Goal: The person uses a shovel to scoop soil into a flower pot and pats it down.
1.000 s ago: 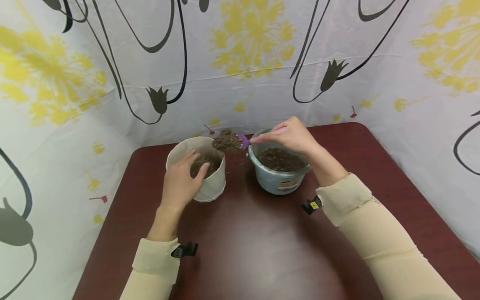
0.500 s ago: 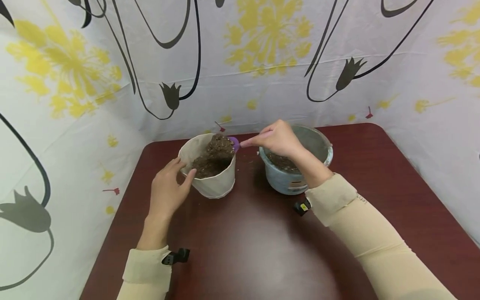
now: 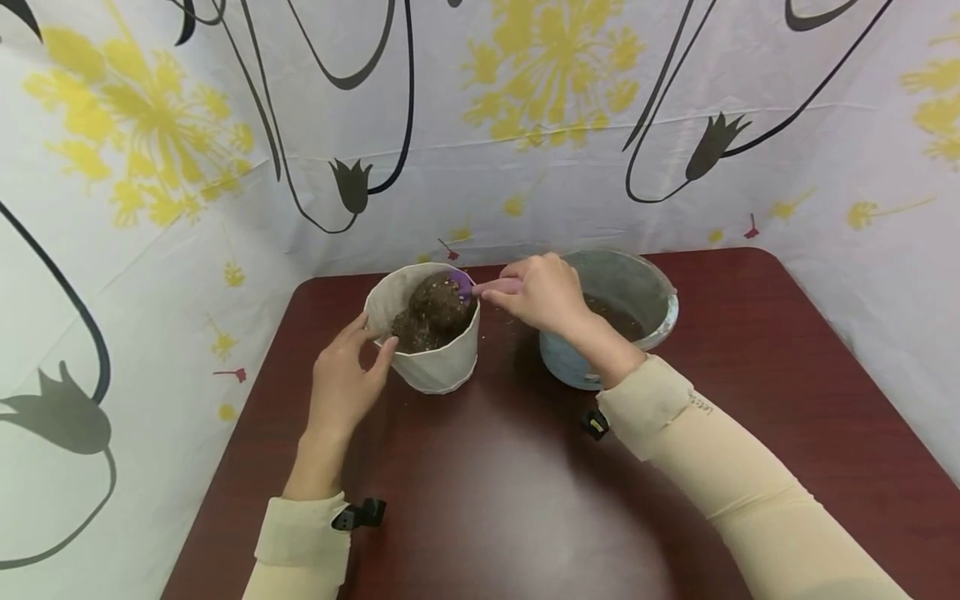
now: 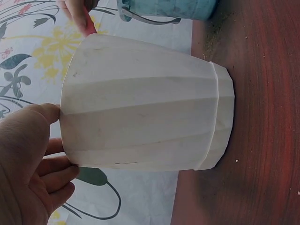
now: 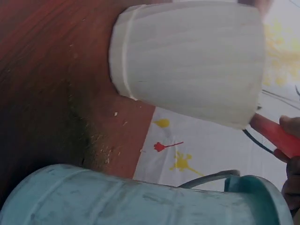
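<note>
A white faceted flower pot, partly filled with dark soil, stands upright on the table. My left hand holds the pot's near left rim between thumb and fingers; in the left wrist view, the hand meets the rim edge. My right hand grips the handle of a small purple trowel over the pot's right rim. Its blade is inside the pot's mouth, mostly hidden by a clump of soil. In the right wrist view the trowel handle looks red.
A blue bucket with soil low inside stands right of the pot, partly behind my right forearm; its wire handle shows. Soil crumbs lie on the dark red table between them. A patterned cloth hangs behind.
My right hand has carried the soil-loaded trowel left from between the containers into the pot, tilting it there. My left hand has shifted from over the pot's mouth to its near left rim.
</note>
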Demonstrator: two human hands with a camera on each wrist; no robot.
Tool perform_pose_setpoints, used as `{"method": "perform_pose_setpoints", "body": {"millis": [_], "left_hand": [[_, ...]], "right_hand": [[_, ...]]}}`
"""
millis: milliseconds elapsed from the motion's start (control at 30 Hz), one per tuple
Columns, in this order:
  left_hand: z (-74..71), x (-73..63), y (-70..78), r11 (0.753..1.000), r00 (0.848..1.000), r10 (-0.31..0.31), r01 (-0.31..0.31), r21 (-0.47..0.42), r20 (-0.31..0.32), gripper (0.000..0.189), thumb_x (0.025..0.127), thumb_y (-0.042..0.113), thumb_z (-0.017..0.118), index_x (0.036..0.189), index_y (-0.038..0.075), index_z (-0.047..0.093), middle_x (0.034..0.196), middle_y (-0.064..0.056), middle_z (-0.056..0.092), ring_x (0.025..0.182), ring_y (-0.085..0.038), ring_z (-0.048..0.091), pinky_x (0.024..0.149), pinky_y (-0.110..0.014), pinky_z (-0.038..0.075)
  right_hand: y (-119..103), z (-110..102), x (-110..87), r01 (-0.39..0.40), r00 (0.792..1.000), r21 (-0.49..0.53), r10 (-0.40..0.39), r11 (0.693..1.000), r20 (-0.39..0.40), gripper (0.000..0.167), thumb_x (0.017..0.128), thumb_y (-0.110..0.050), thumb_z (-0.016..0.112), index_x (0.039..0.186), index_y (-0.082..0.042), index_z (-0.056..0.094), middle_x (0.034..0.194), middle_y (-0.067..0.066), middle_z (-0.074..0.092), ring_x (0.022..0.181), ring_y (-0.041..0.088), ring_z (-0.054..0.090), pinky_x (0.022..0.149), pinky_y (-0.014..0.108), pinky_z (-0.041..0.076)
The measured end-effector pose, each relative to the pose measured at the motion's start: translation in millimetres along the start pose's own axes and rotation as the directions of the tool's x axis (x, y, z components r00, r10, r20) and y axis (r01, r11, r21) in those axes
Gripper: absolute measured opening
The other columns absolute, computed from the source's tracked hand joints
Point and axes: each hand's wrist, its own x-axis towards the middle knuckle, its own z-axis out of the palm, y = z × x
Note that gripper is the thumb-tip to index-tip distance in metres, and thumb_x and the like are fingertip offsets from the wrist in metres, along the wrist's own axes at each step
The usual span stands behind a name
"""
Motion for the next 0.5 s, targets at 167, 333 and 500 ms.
{"method": "perform_pose_setpoints", "body": {"millis": [167, 333, 500], "left_hand": [[1.1, -0.4, 0.9, 1.000, 1.000, 0.007, -0.007, -0.011, -0.013, 0.038, 0.096, 0.032, 0.071, 0.107, -0.004, 0.073, 0.141, -0.018, 0.059, 0.125, -0.041, 0.058, 0.104, -0.056, 0.046], [1.6, -0.1, 0.9, 1.000, 0.999, 0.009, -0.009, -0.013, -0.032, 0.037, 0.095, 0.032, 0.072, 0.106, -0.004, 0.073, 0.139, -0.018, 0.060, 0.125, -0.040, 0.059, 0.104, -0.054, 0.046], [0.6, -0.1, 0.7, 1.000, 0.999, 0.009, -0.009, -0.002, -0.033, 0.038, 0.095, 0.032, 0.071, 0.107, -0.003, 0.074, 0.139, -0.018, 0.061, 0.125, -0.039, 0.059, 0.104, -0.054, 0.047]], "right_hand": [[2, 10, -7.5, 0.248, 0.951, -0.162, -0.272, 0.955, -0.145, 0.024, 0.087, -0.038, 0.080, 0.084, -0.015, 0.075, 0.068, 0.004, 0.067, 0.062, 0.033, 0.065, 0.048, 0.046, 0.049], [7, 17, -11.8, 0.449, 0.814, -0.258, -0.511, 0.855, -0.277, 0.028, 0.082, -0.027, 0.085, 0.076, -0.013, 0.062, 0.060, 0.003, 0.050, 0.045, 0.028, 0.052, 0.039, 0.039, 0.041], [9, 15, -14.2, 0.429, 0.801, -0.251, -0.494, 0.868, -0.338, 0.024, 0.083, -0.029, 0.084, 0.078, -0.014, 0.065, 0.060, 0.003, 0.052, 0.045, 0.028, 0.053, 0.039, 0.040, 0.040]]}}
